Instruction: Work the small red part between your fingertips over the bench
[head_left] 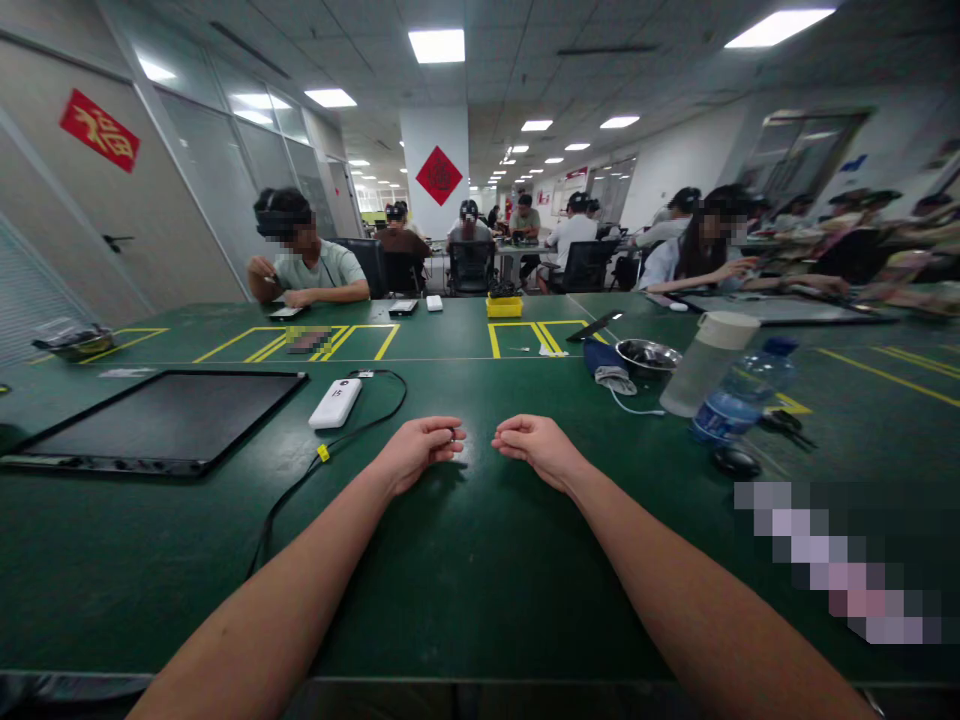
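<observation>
My left hand (pixel 422 450) is raised over the green table (pixel 480 590), its thumb and fingers pinched together. A tiny dark item (pixel 452 435) shows between the fingertips, too small to name. Facing it across a narrow gap is my right hand (pixel 541 448), fingers closed and thumb against them. Whether anything sits inside that pinch is hidden. Left of my left hand lies a white power bank (pixel 335 404) marked 15, with a black cable (pixel 360 432) beside it that carries a yellow tag.
A black framed panel (pixel 161 425) lies at the left. To the right stand a metal bowl (pixel 649 357), a frosted bottle (pixel 709 365), a water bottle (pixel 742 395) and a black mouse (pixel 736 461). A yellow box (pixel 505 305) sits farther back. Other people work around the table.
</observation>
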